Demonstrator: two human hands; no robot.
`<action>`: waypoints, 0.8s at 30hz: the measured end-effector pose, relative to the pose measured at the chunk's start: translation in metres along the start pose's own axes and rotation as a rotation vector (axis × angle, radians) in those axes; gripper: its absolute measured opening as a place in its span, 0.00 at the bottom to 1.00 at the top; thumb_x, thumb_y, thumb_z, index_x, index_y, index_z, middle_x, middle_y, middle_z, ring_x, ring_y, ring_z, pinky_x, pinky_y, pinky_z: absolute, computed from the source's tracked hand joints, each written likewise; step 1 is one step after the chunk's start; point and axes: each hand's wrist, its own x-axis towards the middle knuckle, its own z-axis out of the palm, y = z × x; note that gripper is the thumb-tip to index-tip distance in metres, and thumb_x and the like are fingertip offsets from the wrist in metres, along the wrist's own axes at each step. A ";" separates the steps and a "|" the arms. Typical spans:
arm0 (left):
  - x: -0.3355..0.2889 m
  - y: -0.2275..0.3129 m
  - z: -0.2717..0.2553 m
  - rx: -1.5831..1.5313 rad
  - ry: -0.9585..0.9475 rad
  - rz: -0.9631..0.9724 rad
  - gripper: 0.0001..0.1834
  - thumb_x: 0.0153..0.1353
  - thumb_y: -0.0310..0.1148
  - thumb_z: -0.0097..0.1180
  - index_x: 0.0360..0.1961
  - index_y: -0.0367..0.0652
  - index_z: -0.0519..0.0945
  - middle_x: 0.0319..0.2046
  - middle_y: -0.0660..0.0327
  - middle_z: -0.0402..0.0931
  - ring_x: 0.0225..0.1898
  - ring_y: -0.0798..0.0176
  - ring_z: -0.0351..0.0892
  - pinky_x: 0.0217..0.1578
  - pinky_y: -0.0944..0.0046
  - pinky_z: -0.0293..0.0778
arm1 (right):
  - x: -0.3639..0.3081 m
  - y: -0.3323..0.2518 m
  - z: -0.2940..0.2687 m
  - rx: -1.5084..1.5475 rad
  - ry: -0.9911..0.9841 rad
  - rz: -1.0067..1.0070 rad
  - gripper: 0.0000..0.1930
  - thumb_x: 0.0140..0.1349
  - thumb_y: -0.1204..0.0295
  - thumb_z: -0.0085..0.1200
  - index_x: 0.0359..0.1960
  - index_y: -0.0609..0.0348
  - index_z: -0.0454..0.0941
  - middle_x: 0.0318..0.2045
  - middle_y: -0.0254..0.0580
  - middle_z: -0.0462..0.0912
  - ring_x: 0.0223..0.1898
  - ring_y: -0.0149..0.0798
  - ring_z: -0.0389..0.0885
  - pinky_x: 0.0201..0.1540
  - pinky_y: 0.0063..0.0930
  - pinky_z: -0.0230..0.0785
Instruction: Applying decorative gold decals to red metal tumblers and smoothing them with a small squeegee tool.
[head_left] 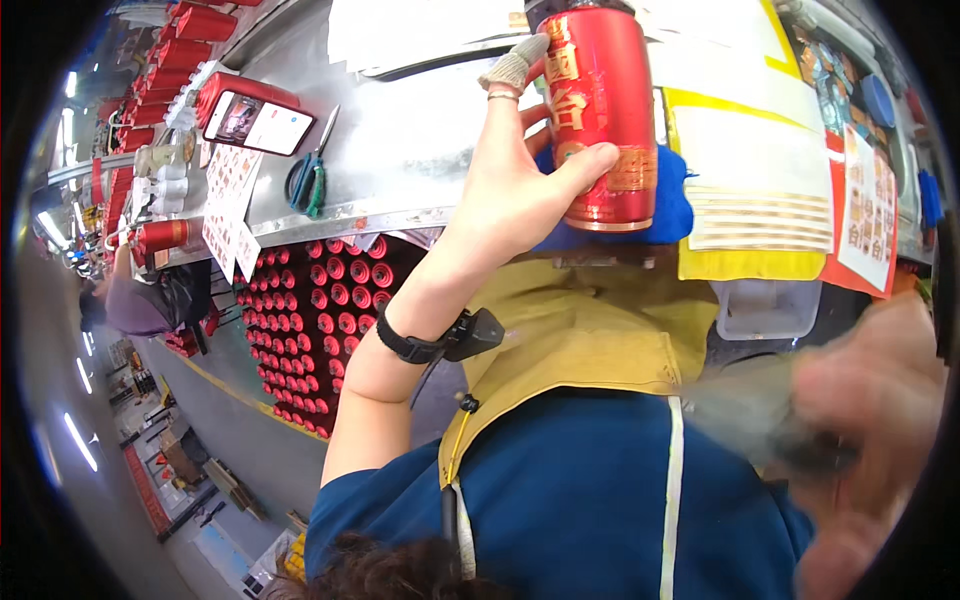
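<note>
Our left hand (522, 185), half open, holds the red can (612, 112) over the blue pad (675, 205); our right hand (872, 385) is blurred, its opening and hold we cannot tell.

On a shiny metal table (400, 135), toward the left, a phone (258, 123) with a lit screen sits just in front of a red canister (240, 86). Beside it lie scissors (306, 183) with dark green handles. Printed paper sheets (230, 195) hang over the table edge. Below, many red round tubs (320, 320) form rows. Farther left is a person (145, 300) in a purple top, near long bright lights (80, 442). At right, white papers (750, 150) lie on yellow sheets (745, 264), above a clear plastic bin (770, 310). In the distorted upper right corner, the round blue thing (878, 100) may be a lid.
</note>
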 end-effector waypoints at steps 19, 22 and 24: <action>-0.043 -0.034 -0.010 1.073 0.329 0.586 0.31 0.43 0.45 0.78 0.53 0.61 0.87 0.69 0.52 0.69 0.68 0.44 0.65 0.62 0.45 0.68 | 0.006 0.068 0.064 -0.003 0.430 0.015 0.13 0.58 0.87 0.64 0.45 0.66 0.83 0.40 0.42 0.86 0.40 0.34 0.85 0.44 0.24 0.76; -0.048 -0.044 -0.012 1.060 0.326 0.663 0.28 0.45 0.40 0.78 0.51 0.60 0.87 0.67 0.53 0.72 0.67 0.45 0.67 0.63 0.48 0.68 | 0.012 0.068 0.075 -0.014 0.463 0.001 0.14 0.55 0.88 0.65 0.43 0.64 0.84 0.38 0.42 0.86 0.39 0.38 0.85 0.44 0.28 0.77; -0.051 -0.050 -0.012 1.050 0.311 0.733 0.29 0.45 0.36 0.79 0.52 0.60 0.86 0.66 0.54 0.73 0.67 0.44 0.67 0.64 0.50 0.68 | 0.013 0.076 0.084 -0.065 0.427 -0.126 0.13 0.52 0.82 0.65 0.40 0.56 0.86 0.35 0.38 0.87 0.37 0.43 0.83 0.43 0.36 0.74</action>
